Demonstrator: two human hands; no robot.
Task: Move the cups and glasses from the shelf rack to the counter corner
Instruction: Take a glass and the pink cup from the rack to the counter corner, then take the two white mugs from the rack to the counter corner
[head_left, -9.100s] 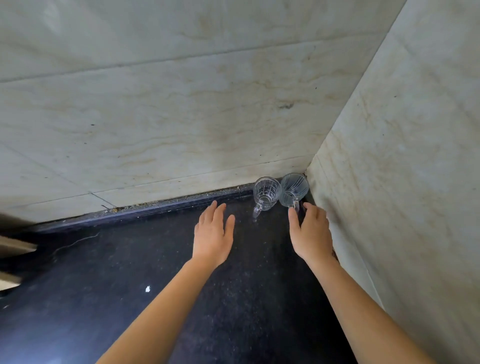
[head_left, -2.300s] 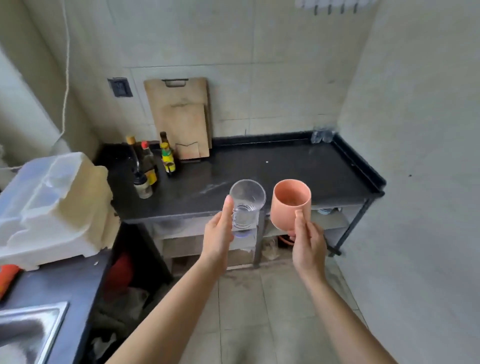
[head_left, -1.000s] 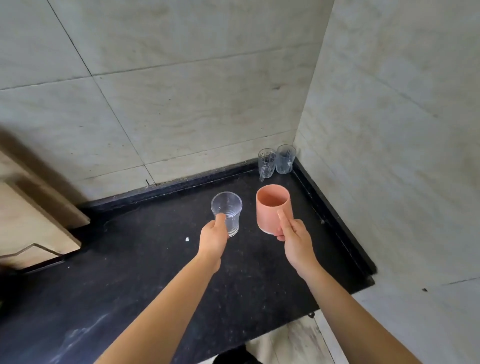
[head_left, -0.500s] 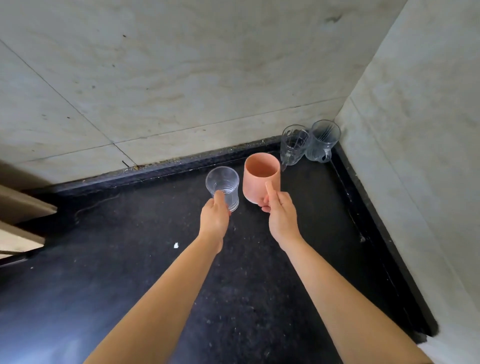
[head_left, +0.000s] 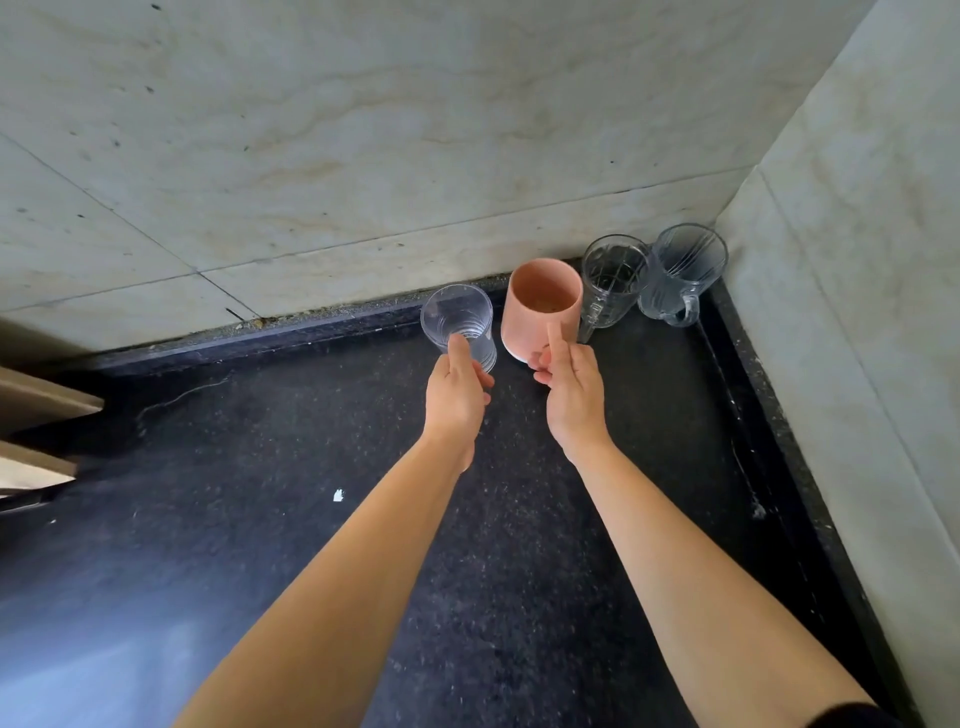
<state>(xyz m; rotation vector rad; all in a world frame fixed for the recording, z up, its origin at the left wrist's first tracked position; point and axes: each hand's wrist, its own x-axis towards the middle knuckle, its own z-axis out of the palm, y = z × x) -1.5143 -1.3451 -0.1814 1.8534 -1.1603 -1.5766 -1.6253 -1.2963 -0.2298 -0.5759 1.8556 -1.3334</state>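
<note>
My left hand (head_left: 457, 392) grips a small clear ribbed glass (head_left: 457, 322) near the back wall of the black counter (head_left: 260, 519). My right hand (head_left: 571, 395) holds a pink cup (head_left: 540, 306), thumb up along its side, right beside the first of two clear glass mugs. That mug (head_left: 608, 283) and the second one (head_left: 680, 273) stand upright in the counter's back right corner. Whether the glass and the pink cup rest on the counter or hang just above it, I cannot tell.
Marble-tiled walls close the counter at the back and on the right, with a raised black rim (head_left: 779, 441) along the right edge. A wooden board's corner (head_left: 36, 431) shows at the far left. A white speck (head_left: 338, 495) lies on the counter.
Both hands have carried the clear glass and the pink cup farther toward the corner. The pink cup is now right beside the left glass mug.
</note>
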